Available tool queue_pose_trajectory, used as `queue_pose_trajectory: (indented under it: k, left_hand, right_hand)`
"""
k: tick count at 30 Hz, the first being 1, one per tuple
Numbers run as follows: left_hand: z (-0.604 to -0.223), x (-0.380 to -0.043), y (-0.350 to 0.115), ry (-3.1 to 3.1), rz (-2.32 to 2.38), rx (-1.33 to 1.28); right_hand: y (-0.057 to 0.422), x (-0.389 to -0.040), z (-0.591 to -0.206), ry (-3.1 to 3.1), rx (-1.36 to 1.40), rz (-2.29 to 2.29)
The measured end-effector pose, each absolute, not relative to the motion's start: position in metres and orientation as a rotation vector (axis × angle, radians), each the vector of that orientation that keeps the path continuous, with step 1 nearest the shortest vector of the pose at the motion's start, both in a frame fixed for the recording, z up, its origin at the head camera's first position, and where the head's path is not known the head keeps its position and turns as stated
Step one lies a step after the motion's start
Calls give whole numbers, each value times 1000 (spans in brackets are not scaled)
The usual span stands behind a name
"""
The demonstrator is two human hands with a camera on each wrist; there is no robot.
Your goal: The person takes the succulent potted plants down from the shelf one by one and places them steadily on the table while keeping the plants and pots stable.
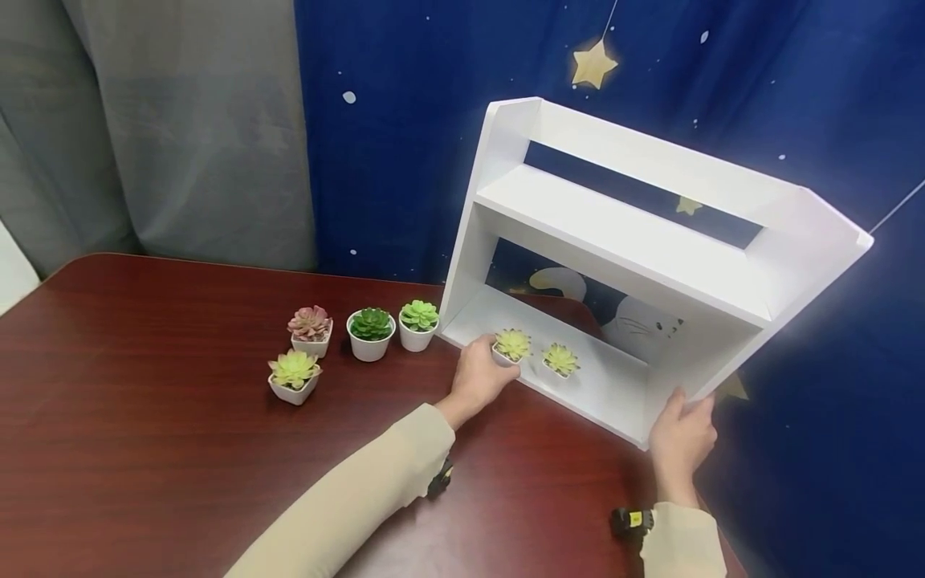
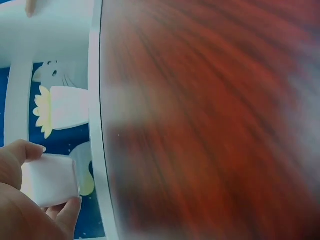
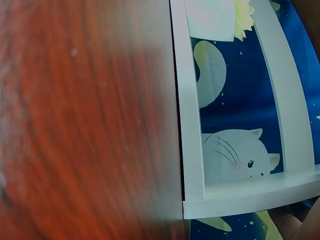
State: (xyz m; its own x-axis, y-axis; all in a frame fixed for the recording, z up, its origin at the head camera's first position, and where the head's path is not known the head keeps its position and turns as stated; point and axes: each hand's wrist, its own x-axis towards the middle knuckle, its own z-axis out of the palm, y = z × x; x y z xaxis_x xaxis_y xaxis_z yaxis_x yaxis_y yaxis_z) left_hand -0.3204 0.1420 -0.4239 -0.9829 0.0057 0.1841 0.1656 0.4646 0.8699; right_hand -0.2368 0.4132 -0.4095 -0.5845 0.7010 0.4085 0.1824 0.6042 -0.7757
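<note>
A small yellow-green succulent in a white pot (image 1: 511,347) is in my left hand (image 1: 480,377). Thumb and fingers grip the pot's sides, as the left wrist view of the white pot (image 2: 52,181) shows, just over the bottom board of a white two-tier shelf (image 1: 614,241). To its right on that board stands a matching potted succulent (image 1: 560,361), also visible in the left wrist view (image 2: 70,107). My right hand (image 1: 682,437) holds the shelf's right side panel near its lower front corner, thumb inside and fingers outside.
Left of the shelf on the dark red wooden table (image 1: 144,449) stand a green succulent (image 1: 417,325), a darker green one (image 1: 370,335), a reddish one (image 1: 311,330) and a yellow-green one (image 1: 294,377). A blue curtain (image 1: 405,160) hangs behind.
</note>
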Motion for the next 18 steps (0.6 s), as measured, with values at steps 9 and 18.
queue_pose_trajectory:
  k: [9,18]
  left_hand:
    - [-412,-304,119,-2555,-1568,-137]
    - [-405,-293,90,-2503,-1566,-148]
  right_hand:
    - [409,-237,-408,-2105,-702,899]
    - [409,-236,-407,-2105,-714,897]
